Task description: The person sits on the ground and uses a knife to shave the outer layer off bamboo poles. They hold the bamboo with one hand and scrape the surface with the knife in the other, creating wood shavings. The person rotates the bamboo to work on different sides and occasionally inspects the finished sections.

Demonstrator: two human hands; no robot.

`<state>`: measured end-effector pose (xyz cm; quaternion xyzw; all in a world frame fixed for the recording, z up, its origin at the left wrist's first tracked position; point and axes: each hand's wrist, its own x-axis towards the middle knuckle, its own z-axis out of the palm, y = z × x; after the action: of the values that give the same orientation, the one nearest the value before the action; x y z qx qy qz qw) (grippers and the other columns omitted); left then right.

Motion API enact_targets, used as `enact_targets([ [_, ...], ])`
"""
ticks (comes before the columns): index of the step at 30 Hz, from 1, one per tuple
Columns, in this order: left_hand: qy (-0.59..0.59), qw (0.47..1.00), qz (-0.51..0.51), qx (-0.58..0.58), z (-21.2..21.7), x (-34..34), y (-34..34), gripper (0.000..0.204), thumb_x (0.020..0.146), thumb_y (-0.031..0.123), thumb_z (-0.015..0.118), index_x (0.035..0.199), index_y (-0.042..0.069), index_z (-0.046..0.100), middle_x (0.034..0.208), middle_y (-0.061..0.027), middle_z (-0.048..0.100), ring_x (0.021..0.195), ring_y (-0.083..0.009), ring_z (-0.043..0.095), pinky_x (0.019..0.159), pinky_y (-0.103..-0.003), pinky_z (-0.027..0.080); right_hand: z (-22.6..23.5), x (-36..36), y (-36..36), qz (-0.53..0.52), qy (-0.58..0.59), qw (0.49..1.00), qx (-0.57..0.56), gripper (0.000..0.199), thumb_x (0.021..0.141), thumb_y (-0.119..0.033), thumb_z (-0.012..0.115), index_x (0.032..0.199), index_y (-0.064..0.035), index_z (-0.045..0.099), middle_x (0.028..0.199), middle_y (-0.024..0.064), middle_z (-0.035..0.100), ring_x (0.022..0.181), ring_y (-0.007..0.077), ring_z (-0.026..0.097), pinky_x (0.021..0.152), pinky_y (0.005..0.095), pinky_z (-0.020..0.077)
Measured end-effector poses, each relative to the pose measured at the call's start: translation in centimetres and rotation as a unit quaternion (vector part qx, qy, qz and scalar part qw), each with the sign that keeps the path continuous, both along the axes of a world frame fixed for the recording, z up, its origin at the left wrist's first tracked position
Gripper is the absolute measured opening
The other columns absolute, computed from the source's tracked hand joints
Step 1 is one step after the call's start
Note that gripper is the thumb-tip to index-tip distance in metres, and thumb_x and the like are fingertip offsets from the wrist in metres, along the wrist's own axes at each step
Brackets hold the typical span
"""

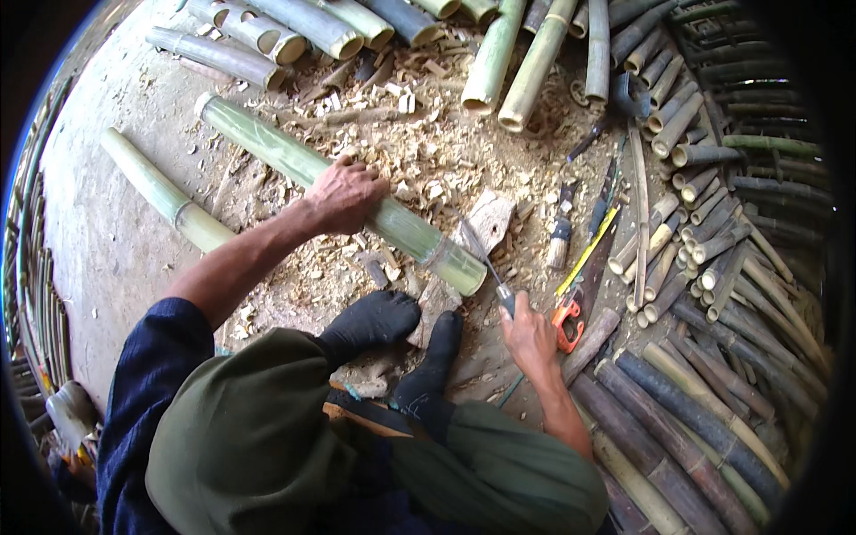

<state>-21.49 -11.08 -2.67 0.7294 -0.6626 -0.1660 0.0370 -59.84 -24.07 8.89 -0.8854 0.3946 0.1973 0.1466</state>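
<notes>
My left hand (348, 194) is wrapped over the middle of a thick green bamboo pole (267, 147), which slants from the upper left down to the right. My right hand (528, 334) grips a knife (506, 297) by its grey handle. Its narrow blade points up and away, beside the near right end of the pole, over a pale wooden block (492, 217). Whether the blade touches the pole, I cannot tell. That pole end lies across the block, just beyond my feet in dark socks (379, 321).
Wood chips (419, 160) cover the floor. Another bamboo pole (152, 174) lies left. At right are an orange-handled tool (567, 327), a yellow measuring strip (588, 251) and a short brush-like tool (559, 239). Cut bamboo pieces (687, 419) are piled right, more (499, 53) beyond.
</notes>
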Motion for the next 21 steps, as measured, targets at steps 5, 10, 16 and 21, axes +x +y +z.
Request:
enact_targets([
  [5,-0.026,0.997,0.007,-0.067,-0.5,-0.1,2.1,0.033,0.082,0.024,0.085,0.104,0.009,0.066,0.097,-0.0075,0.069,0.095,-0.024,0.068,0.095,-0.044,0.05,5.8,4.2,1.0,0.032,-0.233,0.97,0.061,0.029,0.105,-0.027,0.068,0.109,-0.0015,0.056,0.077,0.028,0.068,0.071,0.0495,0.07,0.061,0.0541,0.0549],
  [10,-0.031,0.992,0.01,-0.119,-0.1,-0.7,1.6,0.033,0.078,0.019,0.082,0.103,0.009,0.064,0.096,-0.0086,0.066,0.094,-0.0261,0.067,0.091,-0.044,0.05,2.1,1.2,1.6,-0.004,-0.233,0.971,0.057,0.028,0.103,-0.024,0.07,0.113,-0.0006,0.057,0.073,0.025,0.068,0.072,0.048,0.073,0.064,0.0548,0.0553],
  [16,-0.041,0.986,0.005,-0.164,-0.7,-0.6,1.6,0.044,0.073,0.02,0.084,0.11,0.008,0.063,0.099,-0.009,0.064,0.095,-0.0267,0.065,0.092,-0.044,0.049,6.2,4.5,0.2,0.022,-0.124,0.991,0.049,0.03,0.105,-0.029,0.068,0.113,-0.0019,0.057,0.076,0.0272,0.069,0.074,0.0505,0.071,0.063,0.0569,0.0544],
  [21,-0.076,0.987,0.016,-0.143,-0.9,-0.6,3.1,0.046,0.077,0.026,0.084,0.113,0.008,0.062,0.1,-0.0088,0.063,0.098,-0.0257,0.064,0.094,-0.043,0.049,4.0,3.2,1.8,0.046,-0.29,0.955,0.037,0.026,0.104,-0.024,0.069,0.111,-0.0012,0.057,0.072,0.0238,0.068,0.069,0.0494,0.07,0.06,0.0545,0.0541],
])
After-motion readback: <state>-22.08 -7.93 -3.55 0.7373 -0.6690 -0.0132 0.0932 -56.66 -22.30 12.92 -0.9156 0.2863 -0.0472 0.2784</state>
